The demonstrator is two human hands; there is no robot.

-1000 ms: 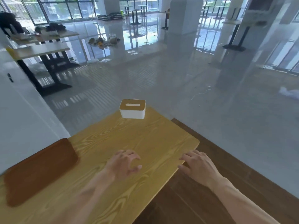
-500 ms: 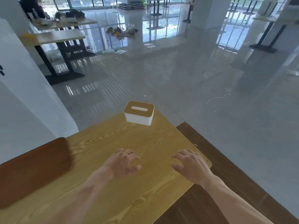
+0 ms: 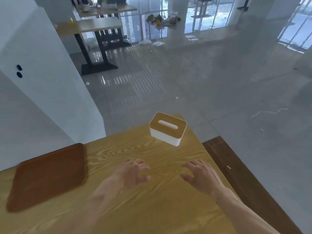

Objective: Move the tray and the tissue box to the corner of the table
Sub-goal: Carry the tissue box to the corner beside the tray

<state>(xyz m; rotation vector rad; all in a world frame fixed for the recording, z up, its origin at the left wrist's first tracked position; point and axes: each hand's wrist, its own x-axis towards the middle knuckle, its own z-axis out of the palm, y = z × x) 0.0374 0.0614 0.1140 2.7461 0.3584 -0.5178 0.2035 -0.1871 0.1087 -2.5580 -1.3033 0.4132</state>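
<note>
One tray [image 3: 47, 176], one tissue box [image 3: 167, 130], two hands (both empty): left hand [image 3: 131, 173], right hand [image 3: 200, 176].

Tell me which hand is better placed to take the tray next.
Probably the left hand. The tray lies on its side of the table, while the right hand is open farther away, beyond the left one.

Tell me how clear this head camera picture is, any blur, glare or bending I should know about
Head view: motion blur softens the brown tray and both forearms; the left hand and right hand look smeared. The tissue box is sharper. Window glare streaks the glossy floor. Wide-angle bending tilts the white wall.
</note>
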